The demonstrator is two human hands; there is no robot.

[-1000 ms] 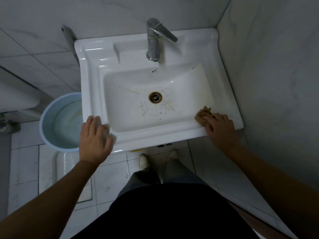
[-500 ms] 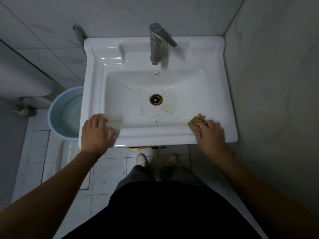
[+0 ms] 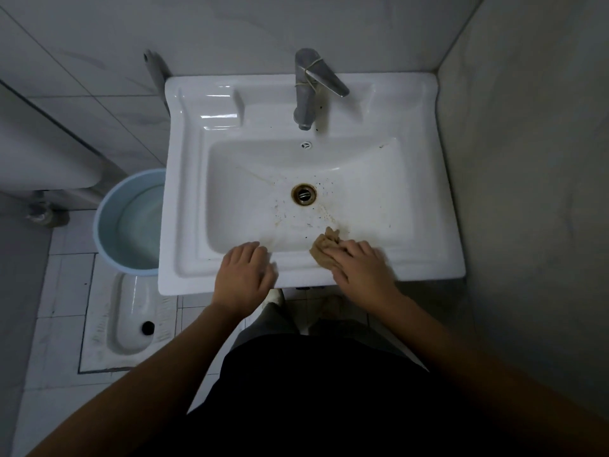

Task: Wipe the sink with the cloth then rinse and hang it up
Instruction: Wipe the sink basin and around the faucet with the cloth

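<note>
Right hand (image 3: 362,272) presses the bunched cloth (image 3: 324,247) under flat fingers on the sink's (image 3: 184,192) near rim. Left hand (image 3: 245,275), fingers relaxed, braces alongside. Best practice: firm overlapping strokes toward the stained drain (image 3: 303,193).

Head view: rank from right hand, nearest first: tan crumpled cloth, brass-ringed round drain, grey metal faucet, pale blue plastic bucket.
1. Tan crumpled cloth: under the right hand.
2. Brass-ringed round drain: sink centre.
3. Grey metal faucet: back rim.
4. Pale blue plastic bucket: floor, far left.
</note>
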